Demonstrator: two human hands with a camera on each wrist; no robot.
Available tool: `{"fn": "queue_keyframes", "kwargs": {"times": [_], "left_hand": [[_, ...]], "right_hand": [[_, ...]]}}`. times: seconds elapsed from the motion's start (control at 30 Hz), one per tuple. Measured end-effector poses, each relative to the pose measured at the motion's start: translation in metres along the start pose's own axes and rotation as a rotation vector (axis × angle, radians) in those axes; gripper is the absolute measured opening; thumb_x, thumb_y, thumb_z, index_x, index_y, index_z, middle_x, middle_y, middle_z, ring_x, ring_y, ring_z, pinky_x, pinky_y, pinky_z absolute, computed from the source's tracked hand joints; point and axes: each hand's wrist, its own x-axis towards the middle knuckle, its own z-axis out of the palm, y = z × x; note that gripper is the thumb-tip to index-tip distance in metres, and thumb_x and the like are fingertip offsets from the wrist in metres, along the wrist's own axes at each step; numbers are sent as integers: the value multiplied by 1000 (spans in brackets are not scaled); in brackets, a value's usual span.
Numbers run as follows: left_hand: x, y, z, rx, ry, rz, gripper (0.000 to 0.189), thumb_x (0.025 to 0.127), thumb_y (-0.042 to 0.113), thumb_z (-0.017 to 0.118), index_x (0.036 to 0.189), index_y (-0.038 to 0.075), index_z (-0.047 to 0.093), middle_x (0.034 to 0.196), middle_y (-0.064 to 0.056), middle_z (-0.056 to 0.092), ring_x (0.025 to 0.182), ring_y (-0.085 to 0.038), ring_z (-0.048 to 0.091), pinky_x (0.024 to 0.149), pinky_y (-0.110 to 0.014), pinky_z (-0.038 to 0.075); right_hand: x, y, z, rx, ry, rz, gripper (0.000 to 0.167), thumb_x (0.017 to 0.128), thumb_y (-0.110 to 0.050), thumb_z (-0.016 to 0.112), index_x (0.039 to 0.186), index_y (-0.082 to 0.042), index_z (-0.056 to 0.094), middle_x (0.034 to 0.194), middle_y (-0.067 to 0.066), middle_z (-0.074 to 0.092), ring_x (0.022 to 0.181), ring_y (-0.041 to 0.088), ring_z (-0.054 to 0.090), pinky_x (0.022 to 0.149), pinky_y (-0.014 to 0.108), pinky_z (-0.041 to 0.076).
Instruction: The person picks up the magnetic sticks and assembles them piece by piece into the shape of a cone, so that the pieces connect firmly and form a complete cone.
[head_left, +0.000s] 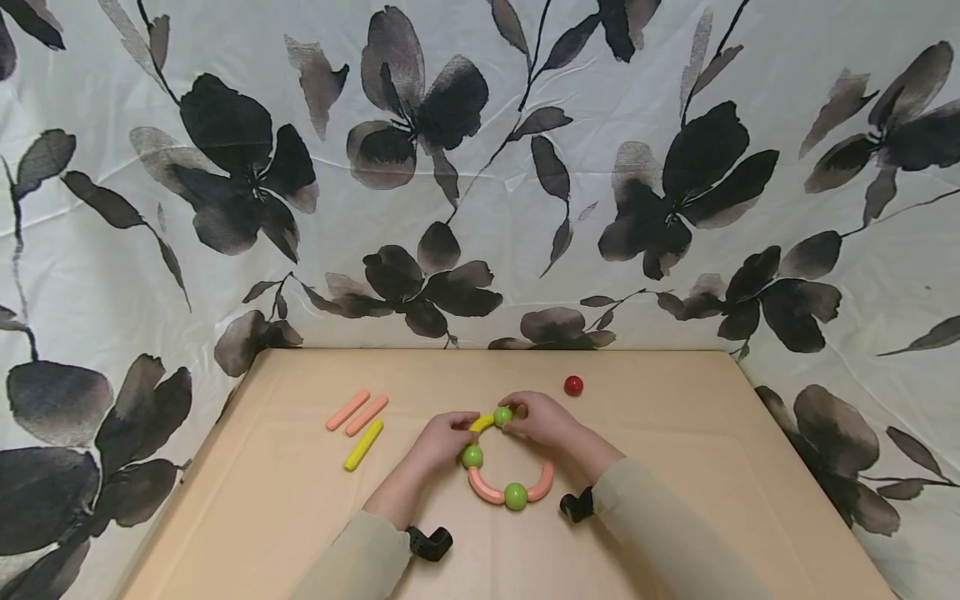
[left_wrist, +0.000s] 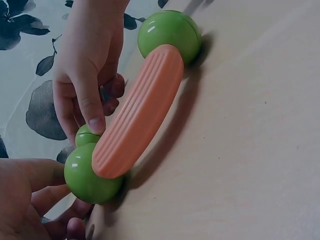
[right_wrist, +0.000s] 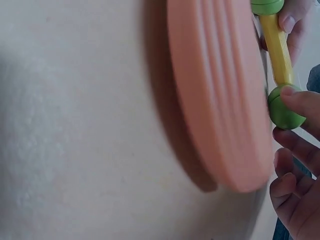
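Right hand (head_left: 542, 418): I pinch far green ball (head_left: 503, 416). Left hand (head_left: 442, 440): yellow arc (head_left: 483, 423). Probably light, stiff, slick; best held by ball's sides.

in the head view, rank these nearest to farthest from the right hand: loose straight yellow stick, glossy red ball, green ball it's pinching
From the right hand:
1. Round glossy green ball, pinched in its fingers.
2. Round glossy red ball, just beyond the hand, to its right.
3. Loose straight yellow stick, well off to the left.
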Motion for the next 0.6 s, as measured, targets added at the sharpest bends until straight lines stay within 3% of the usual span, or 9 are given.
{"fn": "queue_keyframes", "kwargs": {"times": [0.3, 0.47, 0.6], "left_hand": [[-1, -3, 2, 3, 14, 30, 38, 91, 10, 68, 128, 5, 66, 108, -7, 67, 102, -22, 59, 90, -41, 48], [-2, -4, 4, 1, 20, 36, 37, 91, 11, 68, 127, 5, 66, 107, -7, 67, 101, -22, 59, 90, -41, 47], [-2, -6, 4, 6, 23, 46, 37, 91, 11, 69, 127, 4, 66, 107, -7, 67, 101, -22, 59, 90, -41, 47]], "right_hand": [[-2, 1, 0, 19, -13, -12, 43, 85, -19, 80, 125, -15, 66, 109, 1, 64, 86, 18, 53, 78, 35, 46], [-6, 3, 0, 35, 34, -43, 47, 84, -19, 80, 128, -13, 65, 107, 0, 63, 89, 19, 54, 80, 36, 45], [-12, 6, -2, 14, 67, -57, 40, 86, -22, 79, 124, -16, 68, 104, 0, 63, 84, 19, 53, 75, 35, 45]]}}
